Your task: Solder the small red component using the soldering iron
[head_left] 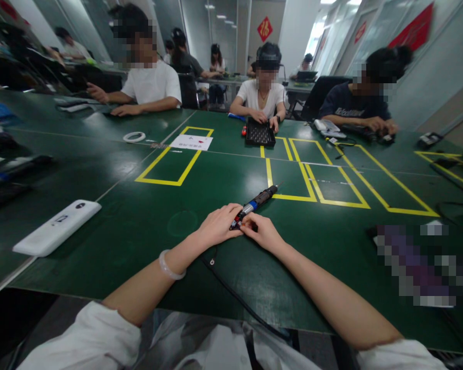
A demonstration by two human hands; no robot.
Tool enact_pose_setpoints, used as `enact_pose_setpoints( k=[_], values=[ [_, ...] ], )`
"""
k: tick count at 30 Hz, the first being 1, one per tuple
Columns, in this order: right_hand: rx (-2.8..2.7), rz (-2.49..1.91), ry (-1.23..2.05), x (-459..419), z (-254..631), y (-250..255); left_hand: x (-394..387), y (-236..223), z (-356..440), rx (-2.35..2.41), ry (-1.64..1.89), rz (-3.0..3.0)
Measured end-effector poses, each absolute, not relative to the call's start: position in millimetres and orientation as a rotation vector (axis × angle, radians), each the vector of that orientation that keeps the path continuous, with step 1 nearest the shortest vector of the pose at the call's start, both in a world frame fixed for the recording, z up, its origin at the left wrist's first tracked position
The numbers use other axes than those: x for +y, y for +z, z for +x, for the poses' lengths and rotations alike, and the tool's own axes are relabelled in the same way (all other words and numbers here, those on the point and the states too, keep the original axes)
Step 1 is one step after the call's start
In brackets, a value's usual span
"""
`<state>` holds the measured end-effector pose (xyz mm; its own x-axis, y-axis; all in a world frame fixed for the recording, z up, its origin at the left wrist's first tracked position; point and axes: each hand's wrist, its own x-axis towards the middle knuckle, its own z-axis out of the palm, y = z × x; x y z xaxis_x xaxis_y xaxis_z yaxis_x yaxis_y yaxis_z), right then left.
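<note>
An electric screwdriver [259,200] with a dark grip, a blue band and a thin bit lies tilted over the green table, its tip aimed away from me to the right. My left hand [218,223] is closed over its rear part from the left side. From the right, my right hand [264,234] is closed too, thumb and fingers pinched at the tool's tail end, where small red and metallic parts show. My fingers hide most of that end. A black cable [235,293] runs from beneath my hands toward the table's near edge.
Yellow tape outlines [160,182] mark the green table [119,226]. A white power bank-like box [57,228] with a cord lies left. A paper sheet [192,142] and white ring [134,137] lie farther off. Opposite, a person handles a black tray [260,132]; others sit either side.
</note>
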<state>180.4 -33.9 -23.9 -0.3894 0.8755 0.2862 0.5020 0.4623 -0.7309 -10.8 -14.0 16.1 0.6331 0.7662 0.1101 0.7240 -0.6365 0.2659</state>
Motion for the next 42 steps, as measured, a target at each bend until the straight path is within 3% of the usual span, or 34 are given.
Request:
enact_pose_setpoints(
  k=[19,33,42],
  values=[
    [-2.026,-1.165,0.647,-37.6,188.7,-16.9,-4.9,16.7,-17.2,1.45,0.202,2.837],
    [-2.076,-1.137,0.663,-35.7,191.2,-19.1,67.3,14.8,-159.6,2.135,0.066,2.399],
    [-1.929,-1.118,0.907,-36.1,190.7,-17.0,65.1,16.0,-186.8,2.389,0.319,2.184]
  ],
)
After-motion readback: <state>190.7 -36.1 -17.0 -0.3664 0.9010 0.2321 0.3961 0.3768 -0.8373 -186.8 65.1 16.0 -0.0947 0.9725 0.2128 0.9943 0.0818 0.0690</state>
